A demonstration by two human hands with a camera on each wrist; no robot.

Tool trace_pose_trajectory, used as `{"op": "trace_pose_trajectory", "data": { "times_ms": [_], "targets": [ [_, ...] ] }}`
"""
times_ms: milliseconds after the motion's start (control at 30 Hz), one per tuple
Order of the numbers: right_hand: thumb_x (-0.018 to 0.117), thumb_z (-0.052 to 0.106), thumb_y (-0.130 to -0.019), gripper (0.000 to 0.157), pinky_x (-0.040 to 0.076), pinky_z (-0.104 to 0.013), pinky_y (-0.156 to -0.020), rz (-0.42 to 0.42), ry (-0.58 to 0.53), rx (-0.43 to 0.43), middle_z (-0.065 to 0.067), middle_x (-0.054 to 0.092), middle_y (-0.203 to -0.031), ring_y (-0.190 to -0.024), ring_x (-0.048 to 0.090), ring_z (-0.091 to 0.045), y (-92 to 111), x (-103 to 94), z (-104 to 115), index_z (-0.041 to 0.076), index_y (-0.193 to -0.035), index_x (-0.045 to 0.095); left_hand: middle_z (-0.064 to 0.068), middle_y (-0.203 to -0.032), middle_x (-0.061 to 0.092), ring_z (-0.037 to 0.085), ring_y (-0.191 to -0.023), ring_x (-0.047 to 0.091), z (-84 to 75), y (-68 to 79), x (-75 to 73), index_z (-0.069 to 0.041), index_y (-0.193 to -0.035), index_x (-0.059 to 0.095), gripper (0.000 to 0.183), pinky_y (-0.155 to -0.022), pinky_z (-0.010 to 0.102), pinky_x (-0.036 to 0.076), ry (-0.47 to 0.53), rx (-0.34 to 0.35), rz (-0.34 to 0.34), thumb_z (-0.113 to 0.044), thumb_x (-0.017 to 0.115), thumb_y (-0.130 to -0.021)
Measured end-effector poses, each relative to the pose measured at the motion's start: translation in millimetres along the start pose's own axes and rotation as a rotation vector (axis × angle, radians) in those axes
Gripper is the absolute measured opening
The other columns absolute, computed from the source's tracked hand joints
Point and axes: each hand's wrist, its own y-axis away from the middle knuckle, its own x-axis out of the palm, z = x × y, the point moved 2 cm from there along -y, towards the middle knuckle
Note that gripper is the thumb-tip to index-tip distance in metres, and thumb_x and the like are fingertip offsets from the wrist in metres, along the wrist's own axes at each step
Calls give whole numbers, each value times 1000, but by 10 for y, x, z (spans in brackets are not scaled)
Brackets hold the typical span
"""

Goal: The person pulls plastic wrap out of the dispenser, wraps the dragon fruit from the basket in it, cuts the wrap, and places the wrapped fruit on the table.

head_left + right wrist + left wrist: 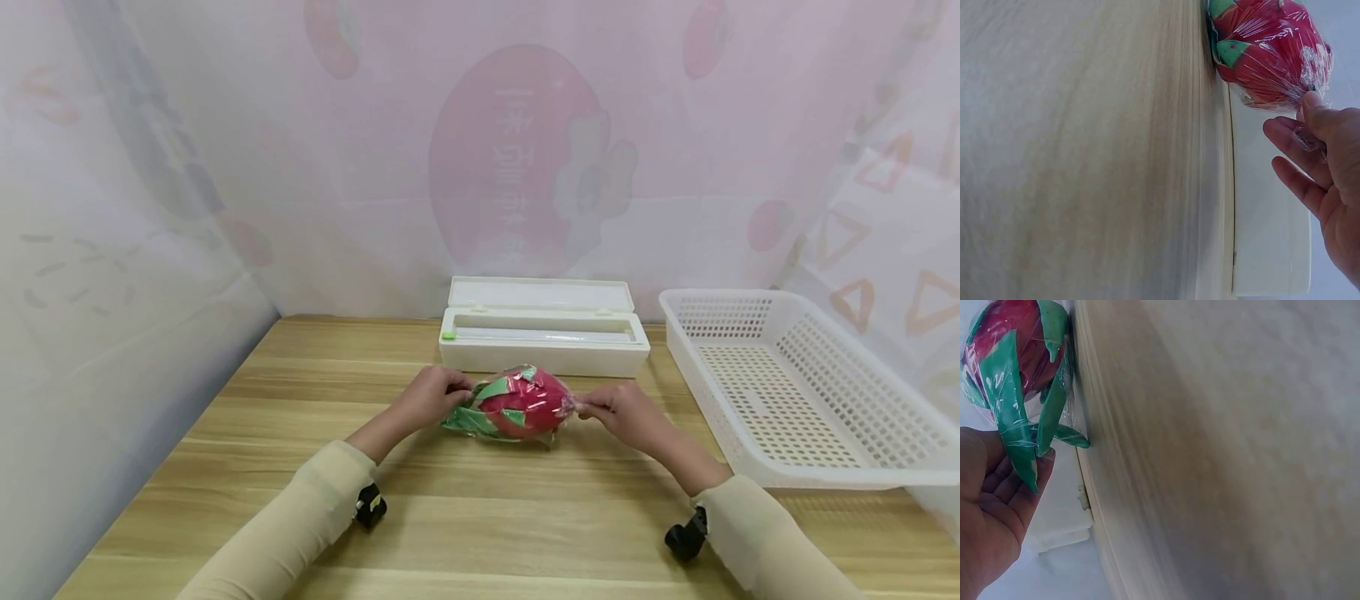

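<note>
A red dragon fruit [528, 404] with green scales lies on its side, wrapped in clear plastic film, in front of the white box. My right hand [618, 412] pinches the gathered film at the fruit's right end; in the right wrist view a twisted tail of film [1310, 140] runs past the thumb. At the other end, my left hand [431, 398] pinches the leafy green tip. In the left wrist view the long green leaves [1019, 444] lie between thumb and fingers, with film stretched over the fruit above.
Behind the fruit stands a white film dispenser box [543, 358], its lid raised and a roll inside. A white perforated plastic basket [738, 446] sits at the right. All rest on the wooden table [480, 533], with printed curtains around the back and sides.
</note>
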Motion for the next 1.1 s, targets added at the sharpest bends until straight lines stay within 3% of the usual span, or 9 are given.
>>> {"op": "trace_pose_trajectory", "data": {
  "times_ms": [267,467,733,1000,1100],
  "targets": [
    [62,8,-95,23,57,-36,-75,36,16,58,-8,73,-97,-81,71,-15,-25,-4,44,0,-115,71,1,-89,70,7,-74,57,-17,22,-33,-4,-100,74,12,-66,25,50,-42,33,17,-8,65,-93],
    [61,8,-95,25,56,-37,-78,18,68,48,-9,72,-104,-89,69,-17,-39,-18,61,0,-118,69,0,-91,71,6,-73,56,-16,21,-55,-4,-105,75,16,-65,25,49,-70,64,16,-11,65,-94],
    [63,12,-95,32,53,-43,-86,21,99,65,-15,66,-118,-106,65,-28,-52,-32,50,-1,-125,64,2,-97,71,10,-72,54,4,-1,-45,-6,-113,73,22,-64,28,46,-82,24,29,-15,63,-96],
    [62,19,-97,43,55,-42,-80,60,90,128,-13,69,-110,-96,67,-26,-51,-31,30,-2,-134,56,8,-108,70,11,-81,58,11,-14,-30,-5,-116,71,24,-72,32,49,-93,28,37,-17,59,-98],
    [61,21,-98,44,53,-45,-84,69,80,145,-15,67,-115,-99,66,-29,-53,-33,24,-2,-135,54,8,-109,70,11,-86,59,12,-22,-28,-5,-117,71,25,-76,34,50,-90,23,40,-17,59,-99]
  ]
}}
